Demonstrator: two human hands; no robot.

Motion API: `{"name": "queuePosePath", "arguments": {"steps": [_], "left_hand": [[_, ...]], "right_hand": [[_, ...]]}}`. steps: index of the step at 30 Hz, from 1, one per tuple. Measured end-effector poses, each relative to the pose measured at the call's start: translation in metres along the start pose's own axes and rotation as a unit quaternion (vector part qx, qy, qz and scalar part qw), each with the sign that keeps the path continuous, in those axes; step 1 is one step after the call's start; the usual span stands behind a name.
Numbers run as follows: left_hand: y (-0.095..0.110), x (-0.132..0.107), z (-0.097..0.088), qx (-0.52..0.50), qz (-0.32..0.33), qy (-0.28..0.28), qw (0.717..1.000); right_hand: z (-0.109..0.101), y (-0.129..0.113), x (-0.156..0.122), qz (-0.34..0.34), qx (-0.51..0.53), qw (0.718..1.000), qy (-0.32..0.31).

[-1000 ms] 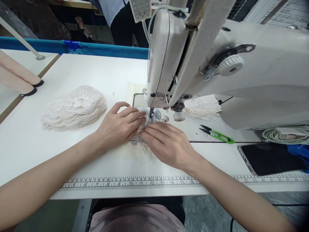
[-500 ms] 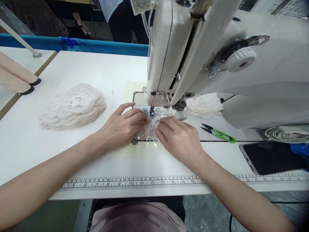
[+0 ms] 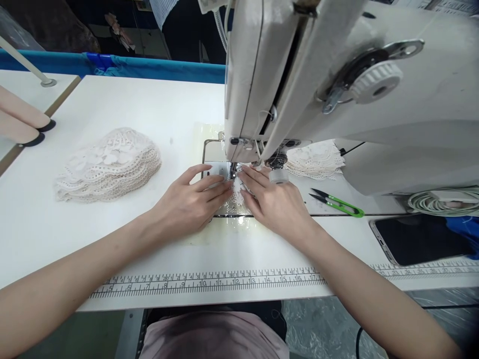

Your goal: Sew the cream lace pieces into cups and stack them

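Note:
A small piece of white lace lies on the needle plate at the foot of the sewing machine. My left hand rests at its left, fingers stretched out over the metal plate, their tips at the lace edge. From the right, my right hand lies over the lace with its fingers extended and pressing down. The thumb sits at the near side. Part of the lace is hidden under the right fingers, and the machine head partly covers the presser foot.
A stack of lace pieces lies to the left, another lace stack behind the needle area. Green thread snips, a phone and a coiled cord are at the right. A printed ruler runs along the front edge.
Both hands have gone from curled fingers at the lace to flatter, stretched fingers. My right fingers have moved farther over the lace towards the presser foot. The view has shifted slightly.

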State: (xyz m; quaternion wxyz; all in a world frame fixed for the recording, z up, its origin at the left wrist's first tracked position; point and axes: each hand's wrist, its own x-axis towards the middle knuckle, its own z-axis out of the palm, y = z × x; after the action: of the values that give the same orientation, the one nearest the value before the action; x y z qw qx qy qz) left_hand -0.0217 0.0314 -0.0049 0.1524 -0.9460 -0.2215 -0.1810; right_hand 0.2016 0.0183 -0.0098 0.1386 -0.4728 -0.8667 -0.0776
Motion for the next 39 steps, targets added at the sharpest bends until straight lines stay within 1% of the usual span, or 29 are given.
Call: {"name": "queuePosePath", "arguments": {"steps": [7,11,15,20,24,32,39], "left_hand": [[0.0003,0.0005,0.0002,-0.012,-0.007,-0.001,1.000],[0.0009,0.0009,0.0006,-0.015,-0.010,0.003,1.000],[0.0020,0.0024,-0.0004,-0.002,-0.016,0.018,1.000],[0.0019,0.0033,-0.0017,0.000,-0.007,0.032,0.999],[0.0023,0.0030,-0.0022,0.001,-0.008,0.030,1.000],[0.0020,0.0042,-0.0021,-0.012,-0.008,0.033,0.999],[-0.0002,0.0049,0.0003,-0.005,-0.012,0.033,0.999]], "right_hand": [[0.0015,0.0003,-0.0014,-0.009,0.002,1.000,0.008],[0.0003,0.0005,-0.0029,-0.031,0.008,0.998,0.047],[-0.0030,-0.0029,-0.0044,-0.069,0.049,0.994,0.075],[-0.0061,-0.0042,-0.0066,-0.094,0.076,0.990,0.070],[-0.0071,-0.0022,-0.0073,-0.114,0.062,0.989,0.068],[-0.0064,-0.0032,-0.0053,-0.117,0.040,0.989,0.084],[-0.0033,-0.0011,-0.0062,-0.110,0.025,0.990,0.081]]}}
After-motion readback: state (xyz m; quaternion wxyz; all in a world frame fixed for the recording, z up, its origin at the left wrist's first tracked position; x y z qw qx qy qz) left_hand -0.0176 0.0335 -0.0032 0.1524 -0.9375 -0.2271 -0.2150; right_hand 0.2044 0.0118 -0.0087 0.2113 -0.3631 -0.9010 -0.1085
